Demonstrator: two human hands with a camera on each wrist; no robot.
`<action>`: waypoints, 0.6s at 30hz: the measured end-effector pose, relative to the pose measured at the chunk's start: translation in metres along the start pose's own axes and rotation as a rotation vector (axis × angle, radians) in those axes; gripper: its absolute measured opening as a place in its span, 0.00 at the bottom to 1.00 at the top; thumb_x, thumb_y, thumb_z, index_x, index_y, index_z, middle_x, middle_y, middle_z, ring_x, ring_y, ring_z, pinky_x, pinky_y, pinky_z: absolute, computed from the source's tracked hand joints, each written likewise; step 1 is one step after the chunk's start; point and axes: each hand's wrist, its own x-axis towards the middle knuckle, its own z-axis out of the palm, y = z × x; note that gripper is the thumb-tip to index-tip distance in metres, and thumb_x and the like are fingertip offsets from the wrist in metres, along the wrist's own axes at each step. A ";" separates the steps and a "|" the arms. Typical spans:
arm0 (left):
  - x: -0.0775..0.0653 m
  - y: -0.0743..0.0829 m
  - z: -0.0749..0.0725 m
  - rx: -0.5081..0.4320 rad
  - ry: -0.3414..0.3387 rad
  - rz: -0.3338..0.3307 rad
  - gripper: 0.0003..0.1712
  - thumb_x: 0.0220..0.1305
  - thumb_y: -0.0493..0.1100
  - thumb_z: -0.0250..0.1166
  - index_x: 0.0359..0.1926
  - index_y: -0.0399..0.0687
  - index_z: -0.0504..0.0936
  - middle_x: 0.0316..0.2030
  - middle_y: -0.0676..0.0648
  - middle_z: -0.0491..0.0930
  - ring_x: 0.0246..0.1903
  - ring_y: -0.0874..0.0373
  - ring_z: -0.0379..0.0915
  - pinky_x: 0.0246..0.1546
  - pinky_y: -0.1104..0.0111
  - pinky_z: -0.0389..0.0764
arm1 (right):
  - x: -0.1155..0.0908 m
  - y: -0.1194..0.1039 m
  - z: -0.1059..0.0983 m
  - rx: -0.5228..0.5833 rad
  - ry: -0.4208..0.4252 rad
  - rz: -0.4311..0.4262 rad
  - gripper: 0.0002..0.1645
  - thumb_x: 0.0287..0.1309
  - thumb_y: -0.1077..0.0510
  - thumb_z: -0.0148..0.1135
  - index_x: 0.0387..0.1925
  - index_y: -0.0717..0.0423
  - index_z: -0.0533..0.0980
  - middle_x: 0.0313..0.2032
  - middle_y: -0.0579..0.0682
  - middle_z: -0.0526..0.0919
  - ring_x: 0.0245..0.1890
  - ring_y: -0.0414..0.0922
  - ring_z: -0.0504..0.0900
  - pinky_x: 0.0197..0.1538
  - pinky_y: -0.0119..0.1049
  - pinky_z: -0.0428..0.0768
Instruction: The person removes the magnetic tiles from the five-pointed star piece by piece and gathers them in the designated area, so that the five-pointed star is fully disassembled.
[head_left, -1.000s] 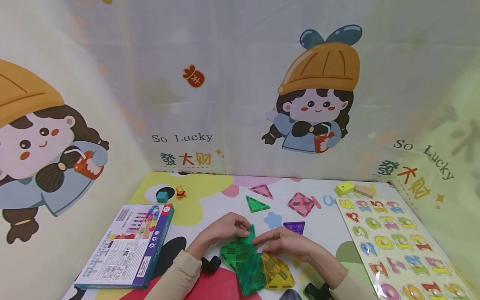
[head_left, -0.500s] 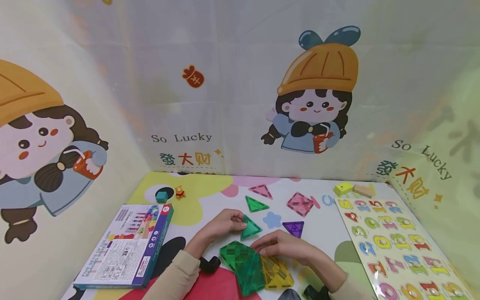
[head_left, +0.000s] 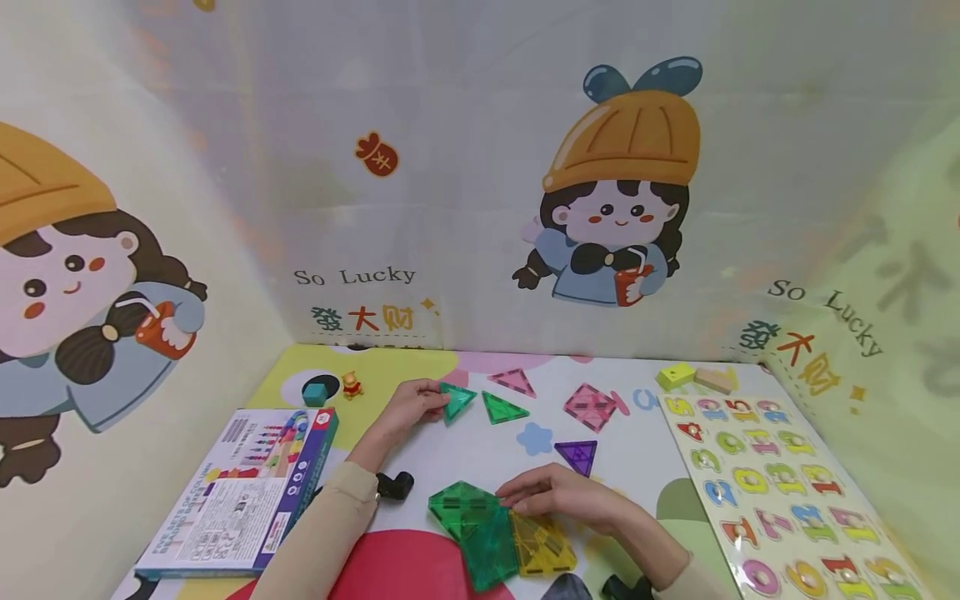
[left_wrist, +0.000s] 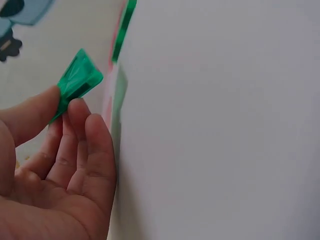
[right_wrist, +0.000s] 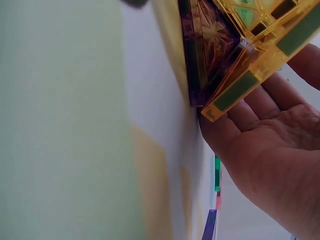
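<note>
My left hand [head_left: 411, 402] pinches a green triangular magnetic tile [head_left: 456, 402] between thumb and fingertips at the back of the table. In the left wrist view the same green tile [left_wrist: 80, 77] stands tilted in the fingertips. My right hand [head_left: 558, 493] holds the back right of a small magnetic tile structure. Its green tiles [head_left: 465, 506] and yellow tile [head_left: 542, 543] show in the head view. Seen from the right wrist, fingers pass behind the yellow tile [right_wrist: 250, 75], and a purple tile [right_wrist: 200, 65] stands against it; their tips are hidden.
Loose tiles lie behind: green [head_left: 502, 408], pink triangle [head_left: 513, 382], pink square [head_left: 590, 407], purple triangle [head_left: 577, 456]. A boxed toy [head_left: 240, 492] lies left, a number board [head_left: 787, 492] right. Small blocks [head_left: 677, 375] and a bear figurine [head_left: 352, 384] stand at the back.
My left hand has lifted the green triangle off the structure and carried it back and left, beside the loose green tile. My right hand has stayed at the structure.
</note>
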 end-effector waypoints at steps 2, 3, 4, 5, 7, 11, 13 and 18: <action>0.007 0.002 -0.003 0.014 0.026 -0.017 0.13 0.66 0.40 0.66 0.45 0.34 0.78 0.31 0.48 0.79 0.29 0.61 0.77 0.34 0.70 0.81 | -0.001 0.001 0.000 0.000 0.005 -0.003 0.23 0.68 0.57 0.57 0.61 0.61 0.76 0.58 0.61 0.82 0.58 0.48 0.82 0.57 0.35 0.80; 0.009 0.002 -0.004 0.024 0.033 -0.027 0.14 0.66 0.40 0.65 0.46 0.34 0.78 0.31 0.48 0.79 0.29 0.61 0.76 0.34 0.70 0.81 | -0.002 0.002 0.000 0.001 0.007 -0.003 0.23 0.68 0.57 0.57 0.61 0.61 0.76 0.58 0.61 0.82 0.59 0.48 0.82 0.58 0.35 0.80; 0.013 0.000 -0.006 0.037 0.036 -0.036 0.14 0.66 0.41 0.66 0.46 0.35 0.79 0.32 0.48 0.79 0.29 0.61 0.76 0.34 0.71 0.81 | -0.002 0.003 0.001 0.002 0.007 -0.003 0.22 0.68 0.57 0.57 0.61 0.61 0.76 0.58 0.60 0.82 0.59 0.48 0.81 0.58 0.35 0.80; 0.014 -0.001 -0.006 0.040 0.029 -0.041 0.14 0.66 0.41 0.65 0.46 0.34 0.79 0.31 0.48 0.79 0.29 0.61 0.76 0.33 0.71 0.81 | -0.002 0.003 0.001 0.004 0.005 -0.003 0.23 0.68 0.57 0.57 0.61 0.61 0.76 0.58 0.60 0.81 0.59 0.48 0.81 0.58 0.35 0.80; 0.016 -0.003 -0.007 0.046 0.011 -0.060 0.13 0.66 0.40 0.66 0.46 0.34 0.79 0.29 0.49 0.79 0.28 0.61 0.75 0.32 0.72 0.80 | -0.003 0.004 0.001 0.007 0.002 -0.001 0.23 0.68 0.57 0.57 0.61 0.61 0.76 0.58 0.60 0.81 0.60 0.48 0.81 0.58 0.34 0.80; 0.015 -0.005 -0.006 0.085 0.000 -0.067 0.14 0.64 0.39 0.66 0.47 0.34 0.79 0.25 0.49 0.78 0.25 0.61 0.74 0.29 0.73 0.78 | -0.004 0.003 0.000 0.007 -0.005 0.003 0.23 0.69 0.57 0.56 0.62 0.60 0.75 0.59 0.59 0.81 0.60 0.48 0.80 0.58 0.35 0.80; 0.014 -0.005 -0.004 0.114 0.023 -0.060 0.16 0.63 0.40 0.67 0.49 0.36 0.79 0.24 0.49 0.78 0.23 0.62 0.74 0.27 0.73 0.78 | -0.004 0.002 0.000 0.005 -0.005 0.002 0.23 0.69 0.57 0.56 0.62 0.61 0.75 0.59 0.59 0.81 0.60 0.48 0.80 0.58 0.36 0.80; 0.012 -0.003 0.001 0.201 0.076 -0.052 0.16 0.61 0.38 0.69 0.50 0.40 0.80 0.22 0.48 0.78 0.21 0.61 0.73 0.25 0.72 0.76 | -0.005 0.001 0.000 0.000 -0.002 0.003 0.23 0.69 0.57 0.56 0.62 0.61 0.75 0.59 0.60 0.81 0.60 0.48 0.80 0.58 0.36 0.80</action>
